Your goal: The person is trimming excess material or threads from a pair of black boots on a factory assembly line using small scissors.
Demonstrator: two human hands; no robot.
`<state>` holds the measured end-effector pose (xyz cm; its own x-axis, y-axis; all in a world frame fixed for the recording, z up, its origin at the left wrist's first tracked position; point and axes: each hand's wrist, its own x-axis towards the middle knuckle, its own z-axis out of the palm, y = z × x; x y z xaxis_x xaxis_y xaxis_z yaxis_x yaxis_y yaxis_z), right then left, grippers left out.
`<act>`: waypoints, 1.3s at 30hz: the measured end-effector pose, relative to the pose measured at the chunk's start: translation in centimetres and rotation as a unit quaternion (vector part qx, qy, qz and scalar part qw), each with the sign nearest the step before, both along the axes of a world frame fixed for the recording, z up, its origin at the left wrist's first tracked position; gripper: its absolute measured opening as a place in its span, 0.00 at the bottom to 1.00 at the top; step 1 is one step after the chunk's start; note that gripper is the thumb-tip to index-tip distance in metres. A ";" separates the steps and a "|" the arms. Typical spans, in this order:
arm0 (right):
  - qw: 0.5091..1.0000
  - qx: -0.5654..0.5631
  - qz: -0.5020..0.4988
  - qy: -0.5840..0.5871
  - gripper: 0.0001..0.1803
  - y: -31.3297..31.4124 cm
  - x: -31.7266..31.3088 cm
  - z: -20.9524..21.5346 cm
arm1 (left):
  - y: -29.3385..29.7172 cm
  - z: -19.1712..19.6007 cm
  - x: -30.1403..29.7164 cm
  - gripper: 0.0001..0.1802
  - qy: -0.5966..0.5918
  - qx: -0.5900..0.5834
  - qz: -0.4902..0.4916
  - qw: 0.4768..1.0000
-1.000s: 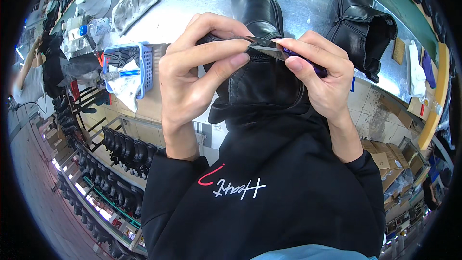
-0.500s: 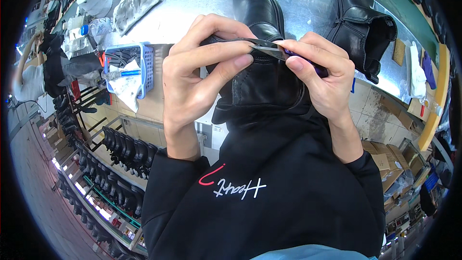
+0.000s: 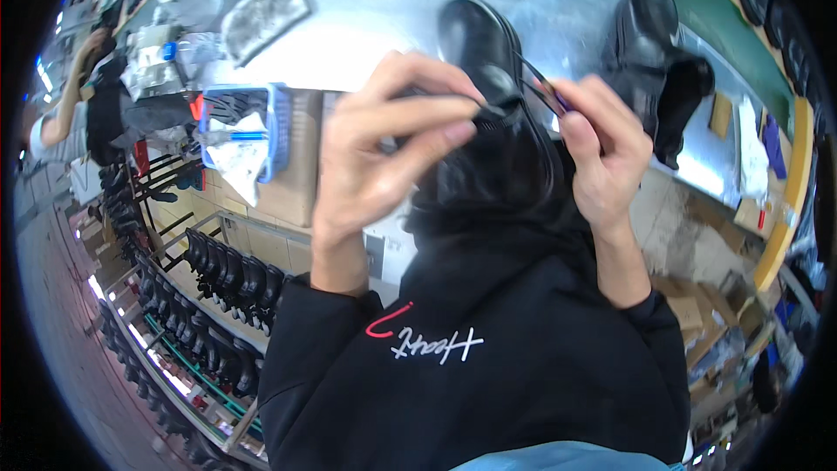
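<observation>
The grip of the left hand (image 3: 370, 144) is pinched small — finger and thumb close together on a dark edge of the black boot (image 3: 475, 39). The grip of the right hand (image 3: 610, 139) is curled around some snips (image 3: 559, 103) with a purple handle. Their two thin blades are spread apart and point to the upper left, by the right side of the boot. I cannot tell if the blades touch it, because things are blurry.

The boot is in the upper middle of the frame. Its round toe points to the top, and its leg part comes down near the person's black top (image 3: 523, 296).

Another black boot (image 3: 652, 17) is on the shiny tabletop (image 3: 375, 26) in the upper right, well apart from the first. A fuzzy gray cloth (image 3: 266, 13) lies in the upper left. Below it is a blue basket (image 3: 280, 135) — a white cloth (image 3: 237, 164) hangs over its front. Rows of dark boots (image 3: 231, 270) fill racks at the lower left.
</observation>
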<state>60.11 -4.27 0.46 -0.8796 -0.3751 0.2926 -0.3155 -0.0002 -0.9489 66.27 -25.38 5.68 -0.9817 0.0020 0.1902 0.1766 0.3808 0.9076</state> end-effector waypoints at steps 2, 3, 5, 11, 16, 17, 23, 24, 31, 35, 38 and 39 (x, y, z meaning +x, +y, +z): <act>0.999 0.020 -0.029 -0.016 0.12 0.3 0.2 -0.5 | 0.2 0.2 0.2 0.09 -0.014 0.022 -0.002 1.000; 0.998 0.007 -0.032 -0.062 0.14 0.5 0.5 -0.6 | 0.2 0.0 0.0 0.09 0.000 -0.007 -0.012 1.000; 0.993 -0.064 -0.033 -0.097 0.20 1.0 1.1 -1.9 | 0.5 -0.6 -0.7 0.07 0.018 0.042 -0.013 0.999; 0.997 -0.040 -0.042 -0.041 0.41 -0.2 2.8 -1.9 | 0.4 1.2 -3.1 0.04 0.100 -0.008 -0.059 0.993; 0.988 -0.023 -0.082 -0.130 0.32 -1.3 3.4 -4.1 | 1.5 0.9 -5.5 0.02 0.165 -0.169 -0.125 0.964; 0.987 -0.037 -0.116 -0.103 0.27 -2.0 3.1 -4.9 | 1.6 0.1 -6.2 0.03 0.142 -0.210 -0.140 0.957; 0.974 -0.148 -0.147 -0.083 0.31 1.3 5.6 -1.8 | 4.4 -3.1 -8.2 0.11 0.179 -0.145 -0.126 0.965; 0.970 -0.172 -0.148 -0.083 0.33 1.6 5.8 -0.8 | 3.8 -3.6 -8.0 0.15 0.156 -0.088 -0.085 0.980; 0.907 -0.142 -0.397 0.000 0.17 10.6 -1.0 -0.3 | 4.1 -8.8 -4.0 0.33 -0.113 0.193 0.181 0.957; 0.875 0.032 -0.484 0.001 0.12 15.2 -5.2 -8.5 | 5.7 -7.3 -4.6 0.28 -0.170 0.245 0.232 0.926; 0.866 0.136 -0.478 -0.050 0.10 16.8 -4.4 -12.6 | 5.3 -8.9 -5.8 0.27 -0.051 0.148 0.188 0.970; 0.866 0.139 -0.478 -0.050 0.10 17.1 -4.5 -13.2 | 5.2 -8.8 -6.1 0.27 -0.040 0.154 0.194 0.968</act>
<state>55.62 12.81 -12.74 -0.8428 0.4944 0.2126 0.0378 0.4484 -0.8930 60.18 -20.15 -3.10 -0.9091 -0.4139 0.0470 -0.0002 0.1133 0.9936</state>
